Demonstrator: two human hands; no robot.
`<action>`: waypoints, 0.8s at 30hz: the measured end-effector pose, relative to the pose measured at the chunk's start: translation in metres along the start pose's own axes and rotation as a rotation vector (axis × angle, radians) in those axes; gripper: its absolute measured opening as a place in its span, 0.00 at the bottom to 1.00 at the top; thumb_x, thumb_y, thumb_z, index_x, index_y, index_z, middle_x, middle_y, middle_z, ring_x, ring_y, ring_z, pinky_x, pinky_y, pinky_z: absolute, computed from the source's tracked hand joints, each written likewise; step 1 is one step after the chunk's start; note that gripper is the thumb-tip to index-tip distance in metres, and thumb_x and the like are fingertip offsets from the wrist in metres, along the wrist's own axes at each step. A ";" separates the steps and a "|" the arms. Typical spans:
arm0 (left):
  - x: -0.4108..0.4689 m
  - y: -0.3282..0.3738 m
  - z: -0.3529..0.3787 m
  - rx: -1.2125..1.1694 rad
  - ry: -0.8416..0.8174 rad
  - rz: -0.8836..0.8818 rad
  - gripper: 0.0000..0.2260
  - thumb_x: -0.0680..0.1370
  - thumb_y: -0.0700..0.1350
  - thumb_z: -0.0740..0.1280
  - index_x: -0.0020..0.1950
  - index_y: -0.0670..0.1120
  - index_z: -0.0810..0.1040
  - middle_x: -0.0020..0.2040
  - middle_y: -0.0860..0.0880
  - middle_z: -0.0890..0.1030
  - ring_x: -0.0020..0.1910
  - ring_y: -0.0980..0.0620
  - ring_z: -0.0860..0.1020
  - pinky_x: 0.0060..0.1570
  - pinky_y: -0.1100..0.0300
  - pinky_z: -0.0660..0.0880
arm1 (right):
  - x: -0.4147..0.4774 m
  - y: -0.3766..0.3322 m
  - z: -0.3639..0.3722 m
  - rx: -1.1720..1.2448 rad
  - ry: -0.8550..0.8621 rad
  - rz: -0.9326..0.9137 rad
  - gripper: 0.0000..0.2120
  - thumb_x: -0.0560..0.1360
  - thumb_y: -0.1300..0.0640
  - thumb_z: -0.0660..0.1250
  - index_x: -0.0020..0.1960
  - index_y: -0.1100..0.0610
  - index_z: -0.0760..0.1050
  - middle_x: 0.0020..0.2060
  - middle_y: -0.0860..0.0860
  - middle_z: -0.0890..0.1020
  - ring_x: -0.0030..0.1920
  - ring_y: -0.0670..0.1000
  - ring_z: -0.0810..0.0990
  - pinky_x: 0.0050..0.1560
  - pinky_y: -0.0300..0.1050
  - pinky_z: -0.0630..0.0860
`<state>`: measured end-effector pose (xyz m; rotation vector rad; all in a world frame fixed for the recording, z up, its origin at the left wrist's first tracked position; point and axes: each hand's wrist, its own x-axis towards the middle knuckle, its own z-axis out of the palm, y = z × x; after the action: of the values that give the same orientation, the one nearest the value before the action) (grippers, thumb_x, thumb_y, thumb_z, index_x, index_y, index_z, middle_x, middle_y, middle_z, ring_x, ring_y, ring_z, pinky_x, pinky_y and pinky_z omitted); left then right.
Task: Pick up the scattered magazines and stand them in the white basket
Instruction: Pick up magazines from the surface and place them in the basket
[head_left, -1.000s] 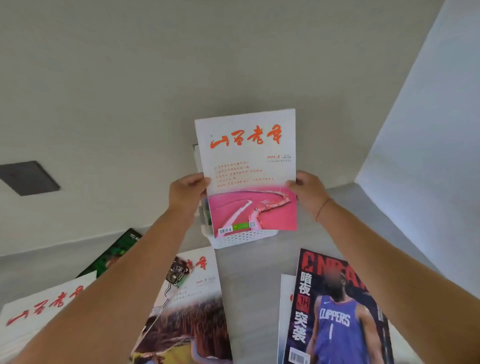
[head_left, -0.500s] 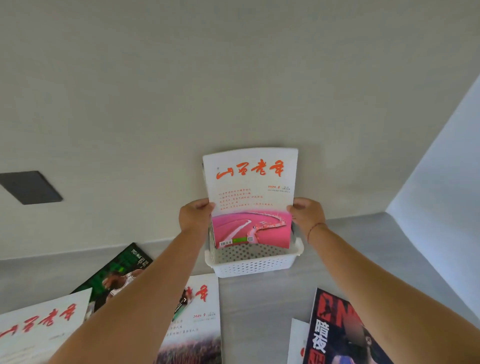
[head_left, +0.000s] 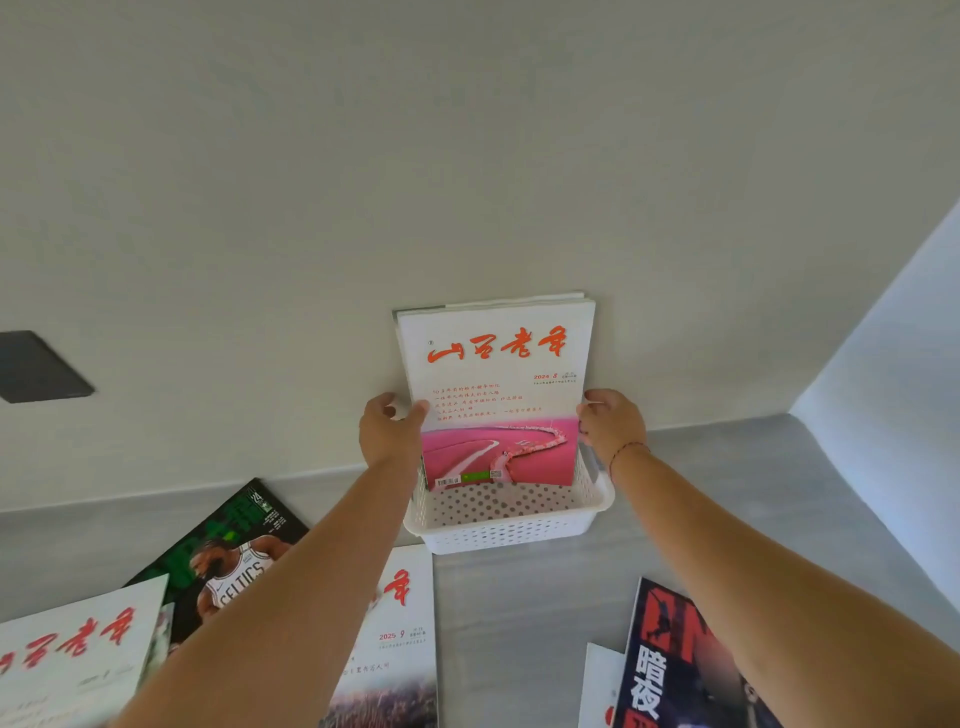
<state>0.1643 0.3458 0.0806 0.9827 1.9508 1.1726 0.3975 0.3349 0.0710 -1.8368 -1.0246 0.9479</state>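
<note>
- A person's left hand (head_left: 387, 434) and right hand (head_left: 610, 428) grip the side edges of a white-and-pink magazine (head_left: 498, 395).
- It stands upright in the white basket (head_left: 511, 532) against the wall.
- Other magazines (head_left: 395, 639) lie flat on the grey surface (head_left: 519, 623).

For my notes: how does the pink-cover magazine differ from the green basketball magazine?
The pink-cover magazine stands upright in the white basket, held by left hand and right hand; the green basketball magazine lies flat on the table. The first cover is white and pink, the second dark green.
</note>
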 end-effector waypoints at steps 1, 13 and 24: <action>-0.001 -0.002 0.002 0.018 -0.018 0.029 0.14 0.76 0.46 0.67 0.61 0.45 0.76 0.58 0.47 0.81 0.52 0.47 0.78 0.51 0.56 0.75 | 0.000 0.001 0.003 -0.033 -0.010 -0.013 0.15 0.77 0.62 0.56 0.60 0.59 0.75 0.55 0.58 0.81 0.49 0.57 0.79 0.55 0.50 0.76; -0.002 -0.004 0.008 0.094 -0.035 0.083 0.11 0.80 0.42 0.59 0.53 0.45 0.81 0.50 0.46 0.83 0.41 0.50 0.76 0.38 0.63 0.73 | -0.002 -0.004 0.020 -0.139 -0.117 -0.077 0.19 0.77 0.65 0.50 0.65 0.57 0.70 0.59 0.55 0.79 0.32 0.46 0.70 0.34 0.39 0.68; -0.043 -0.011 -0.007 0.021 -0.054 0.048 0.16 0.79 0.44 0.61 0.66 0.45 0.72 0.66 0.46 0.75 0.65 0.45 0.74 0.62 0.48 0.72 | -0.036 0.014 0.001 -0.044 -0.004 -0.118 0.20 0.75 0.63 0.55 0.33 0.43 0.54 0.30 0.42 0.59 0.30 0.41 0.59 0.29 0.34 0.57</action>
<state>0.1768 0.3030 0.0798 1.0661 1.9108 1.1421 0.3861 0.2984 0.0660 -1.7897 -1.1507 0.8653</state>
